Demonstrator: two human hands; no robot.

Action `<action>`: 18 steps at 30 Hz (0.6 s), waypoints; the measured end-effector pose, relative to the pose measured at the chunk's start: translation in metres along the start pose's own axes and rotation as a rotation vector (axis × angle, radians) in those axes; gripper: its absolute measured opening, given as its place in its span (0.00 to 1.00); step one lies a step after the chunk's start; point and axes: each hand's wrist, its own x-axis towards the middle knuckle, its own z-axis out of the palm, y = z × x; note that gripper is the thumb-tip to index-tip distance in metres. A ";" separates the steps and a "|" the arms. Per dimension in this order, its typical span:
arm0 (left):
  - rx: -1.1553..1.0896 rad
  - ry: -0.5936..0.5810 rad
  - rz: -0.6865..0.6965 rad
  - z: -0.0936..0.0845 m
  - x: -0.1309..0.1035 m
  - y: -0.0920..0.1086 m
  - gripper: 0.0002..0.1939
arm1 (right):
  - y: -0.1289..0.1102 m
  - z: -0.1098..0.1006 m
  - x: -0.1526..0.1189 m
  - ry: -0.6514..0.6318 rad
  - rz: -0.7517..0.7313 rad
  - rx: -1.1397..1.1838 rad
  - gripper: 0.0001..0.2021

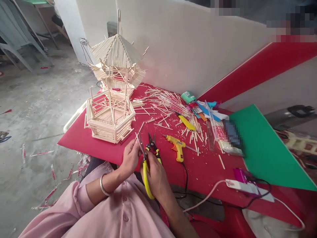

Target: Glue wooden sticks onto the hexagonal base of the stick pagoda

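Observation:
My left hand is closed, pinching a thin wooden stick whose tip shows above the fingertips. My right hand grips yellow-handled scissors, their blades pointing up beside the stick; whether they touch it I cannot tell. Just beyond the right hand lie black and yellow snips with their jaws apart, partly hidden by the hand. Ahead and to the left stands a pagoda model made of sticks, with an open hexagonal base in front and a roofed tier behind.
A yellow glue gun with a black cord lies to the right on the red table. Beyond it are a yellow utility knife and loose sticks. A power strip and a green board are farther right.

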 end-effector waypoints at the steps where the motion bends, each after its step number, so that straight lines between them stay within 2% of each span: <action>1: 0.039 0.009 0.031 -0.001 -0.001 0.000 0.26 | -0.001 0.001 0.001 0.008 -0.008 0.030 0.18; 4: 0.157 0.031 0.132 -0.004 -0.004 -0.002 0.27 | -0.004 0.005 0.001 0.009 -0.012 0.105 0.18; 7: 0.221 0.043 0.204 -0.005 -0.007 -0.002 0.27 | -0.009 0.009 -0.001 0.018 0.038 0.130 0.12; 13: 0.329 0.097 0.290 0.007 -0.017 0.006 0.26 | -0.012 0.010 -0.006 0.093 0.014 0.290 0.11; 15: 0.368 0.119 0.303 0.012 -0.017 0.007 0.27 | -0.011 0.012 -0.006 0.114 0.028 0.346 0.10; 18: 0.353 0.131 0.253 0.018 -0.015 0.004 0.26 | -0.012 0.017 -0.008 0.120 0.077 0.456 0.10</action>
